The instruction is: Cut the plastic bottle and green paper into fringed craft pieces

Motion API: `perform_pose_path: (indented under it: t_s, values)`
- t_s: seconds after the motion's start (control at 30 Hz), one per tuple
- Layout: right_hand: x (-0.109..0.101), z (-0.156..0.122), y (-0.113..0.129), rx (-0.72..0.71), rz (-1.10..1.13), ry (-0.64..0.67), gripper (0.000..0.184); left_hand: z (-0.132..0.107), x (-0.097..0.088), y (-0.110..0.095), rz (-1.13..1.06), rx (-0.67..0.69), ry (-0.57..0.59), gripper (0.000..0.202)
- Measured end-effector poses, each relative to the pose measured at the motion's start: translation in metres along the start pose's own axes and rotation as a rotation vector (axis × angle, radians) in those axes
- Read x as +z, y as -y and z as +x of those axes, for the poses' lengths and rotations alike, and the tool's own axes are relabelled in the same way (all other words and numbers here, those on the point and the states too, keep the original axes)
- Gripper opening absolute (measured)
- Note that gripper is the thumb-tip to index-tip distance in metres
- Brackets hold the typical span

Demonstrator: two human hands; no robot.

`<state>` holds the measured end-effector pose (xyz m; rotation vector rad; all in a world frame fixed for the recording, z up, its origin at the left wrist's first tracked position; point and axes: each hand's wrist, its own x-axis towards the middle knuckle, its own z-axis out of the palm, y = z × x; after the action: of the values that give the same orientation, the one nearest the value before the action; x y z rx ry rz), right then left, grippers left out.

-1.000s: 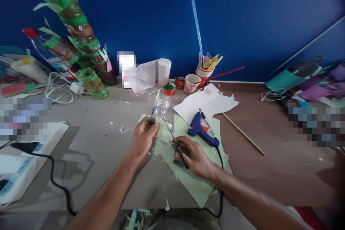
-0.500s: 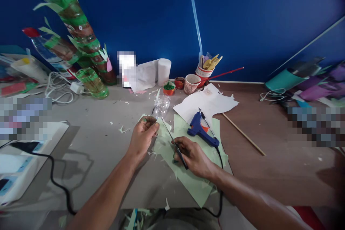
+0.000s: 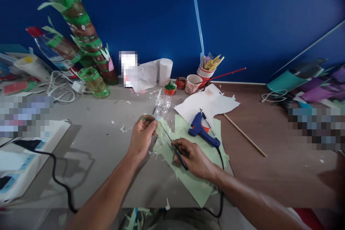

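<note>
My left hand [image 3: 143,133] pinches a small piece of pale green paper [image 3: 162,127] between thumb and fingers. My right hand [image 3: 192,156] is closed around the dark handles of a pair of scissors [image 3: 179,155], whose blades point up and left against that paper piece. Beneath the right hand lies a larger sheet of light green paper [image 3: 198,190] with thin offcuts on it. On the sheet rests a blue hot glue gun [image 3: 202,130], just beyond my right hand. A clear plastic bottle piece [image 3: 163,107] stands past my left fingertips.
Painted green-and-brown bottles [image 3: 86,36] lean at the back left. Paint caps [image 3: 170,87], a paper cup [image 3: 193,83] and a white roll [image 3: 165,72] line the wall. A wooden stick [image 3: 244,134] lies to the right, a power strip [image 3: 32,165] to the left. A black cable [image 3: 55,172] trails near my left forearm.
The scissor blades now lie across the paper piece, which shows more of its surface beside them. Both hands hold nearly the same position; the whole view has shifted slightly.
</note>
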<state>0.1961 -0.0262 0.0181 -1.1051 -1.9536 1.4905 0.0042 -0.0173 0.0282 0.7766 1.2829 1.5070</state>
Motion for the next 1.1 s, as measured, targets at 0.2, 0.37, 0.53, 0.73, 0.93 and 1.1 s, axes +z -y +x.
perform_pose_path:
  t_s: [0.2, 0.37, 0.53, 0.73, 0.93, 1.1]
  values:
    - [0.0001, -0.0004, 0.0036, 0.007, -0.023, 0.003, 0.024, 0.0006, -0.0017, 0.0026, 0.015, 0.01, -0.025, 0.019]
    - [0.0015, -0.0003, 0.0052, 0.012, -0.026, -0.008, 0.023, -0.0003, -0.0016, -0.0011, 0.071, 0.029, -0.03, 0.018]
    - [0.0024, 0.0004, 0.0049, 0.007, -0.006, -0.006, 0.023, 0.0, -0.0004, -0.0016, 0.058, 0.042, -0.038, 0.019]
    - [0.0023, 0.0004, 0.0052, 0.005, -0.037, -0.024, 0.023, -0.0004, 0.0004, -0.0012, 0.036, 0.046, -0.034, 0.018]
    - [0.003, 0.0002, 0.0058, 0.031, 0.0, -0.024, 0.025, -0.0012, 0.0003, -0.0019, 0.021, 0.021, -0.009, 0.019]
    - [0.0026, 0.0007, 0.0063, 0.039, 0.052, -0.042, 0.025, -0.0022, 0.0023, -0.0025, -0.026, -0.02, 0.007, 0.022]
